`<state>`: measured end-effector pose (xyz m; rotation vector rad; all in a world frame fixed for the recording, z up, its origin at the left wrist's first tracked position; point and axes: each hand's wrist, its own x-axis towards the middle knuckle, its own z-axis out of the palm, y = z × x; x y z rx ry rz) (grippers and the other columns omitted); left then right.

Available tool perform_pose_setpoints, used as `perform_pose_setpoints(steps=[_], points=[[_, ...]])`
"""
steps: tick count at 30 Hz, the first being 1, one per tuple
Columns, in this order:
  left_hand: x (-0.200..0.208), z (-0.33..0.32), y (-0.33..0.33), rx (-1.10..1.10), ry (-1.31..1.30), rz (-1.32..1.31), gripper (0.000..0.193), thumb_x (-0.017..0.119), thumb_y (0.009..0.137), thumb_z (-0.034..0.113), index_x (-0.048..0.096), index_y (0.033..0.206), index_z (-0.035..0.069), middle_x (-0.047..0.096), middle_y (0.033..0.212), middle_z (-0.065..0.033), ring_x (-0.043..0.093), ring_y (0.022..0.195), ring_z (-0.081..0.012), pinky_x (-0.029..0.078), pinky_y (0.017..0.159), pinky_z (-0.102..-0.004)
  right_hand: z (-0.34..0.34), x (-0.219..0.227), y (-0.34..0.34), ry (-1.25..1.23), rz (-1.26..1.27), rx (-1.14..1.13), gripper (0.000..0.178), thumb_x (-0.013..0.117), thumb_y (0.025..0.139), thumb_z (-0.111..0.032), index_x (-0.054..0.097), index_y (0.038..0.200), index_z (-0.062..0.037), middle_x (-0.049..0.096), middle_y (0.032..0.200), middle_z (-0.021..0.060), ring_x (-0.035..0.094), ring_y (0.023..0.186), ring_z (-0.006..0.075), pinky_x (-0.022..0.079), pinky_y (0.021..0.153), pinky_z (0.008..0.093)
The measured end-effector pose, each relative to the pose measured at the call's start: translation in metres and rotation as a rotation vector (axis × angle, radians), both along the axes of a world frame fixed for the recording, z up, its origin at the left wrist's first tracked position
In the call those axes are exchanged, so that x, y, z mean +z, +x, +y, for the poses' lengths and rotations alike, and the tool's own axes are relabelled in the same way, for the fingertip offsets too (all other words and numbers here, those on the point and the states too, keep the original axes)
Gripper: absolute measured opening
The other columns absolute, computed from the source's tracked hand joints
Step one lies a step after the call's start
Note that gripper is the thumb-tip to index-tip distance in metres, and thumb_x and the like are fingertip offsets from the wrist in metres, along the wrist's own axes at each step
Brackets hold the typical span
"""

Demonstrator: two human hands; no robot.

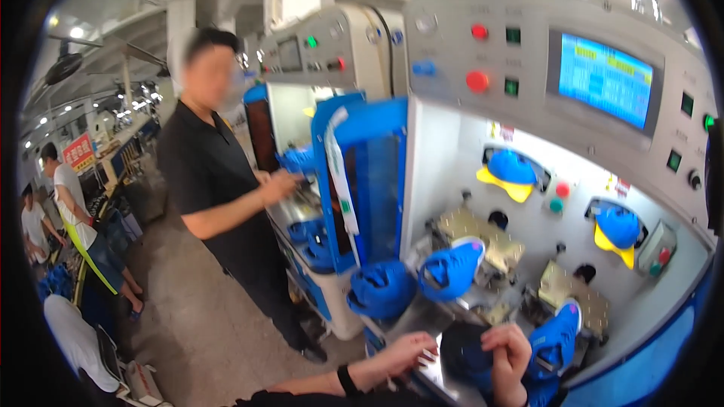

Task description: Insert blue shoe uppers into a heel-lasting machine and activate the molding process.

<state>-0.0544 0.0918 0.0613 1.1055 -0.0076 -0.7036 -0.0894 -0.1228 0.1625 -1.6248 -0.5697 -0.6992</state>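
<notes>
My right hand (508,353) is closed, its bent fingers gripping the edge of a dark, rounded piece (461,354) whose kind I cannot make out. To the left of that piece is my left hand (409,353), fingers loosely bent and apart, with nothing seen in them; a black band circles its wrist. Just beyond my hands, a blue shoe upper (381,289) and another blue upper (450,270) rest on the machine's metal front ledge. One more blue upper (554,343) stands right of my right hand, its lower part cut off by the hand.
Inside the lit machine are brass-coloured plates (483,237) and two blue-and-yellow uppers (511,173) on the back wall. A control panel with a screen (605,79) overhangs it. At left, a person in black (215,173) stands by a neighbouring machine with a blue door frame (362,124).
</notes>
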Motion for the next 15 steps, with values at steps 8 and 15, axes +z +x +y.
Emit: perform_pose_setpoints(steps=[8,15], points=[[0.006,0.030,0.031,0.032,0.013,0.024,0.015,0.057,0.099,0.024,0.059,0.100,0.010,0.067,0.094,-0.0027,0.067,0.085,-0.0137,0.055,0.073,-0.0306,0.040,0.000,0.053,-0.302,0.177,-0.117,0.021,0.055,0.076,0.009,0.063,0.092,-0.0033,0.062,0.107,0.0149,0.062,0.092,0.0304,0.049,0.079,0.0374],[-0.008,0.053,0.079,0.115,0.079,-0.010,0.028,0.063,0.096,0.026,0.057,0.118,0.009,0.064,0.110,-0.0050,0.062,0.102,-0.0164,0.051,0.080,-0.0309,0.076,-0.035,0.134,-0.722,-0.027,-0.402,0.042,0.068,0.082,-0.010,0.054,0.121,-0.0020,0.054,0.124,0.0201,0.057,0.108,0.0402,0.048,0.092,0.0427]])
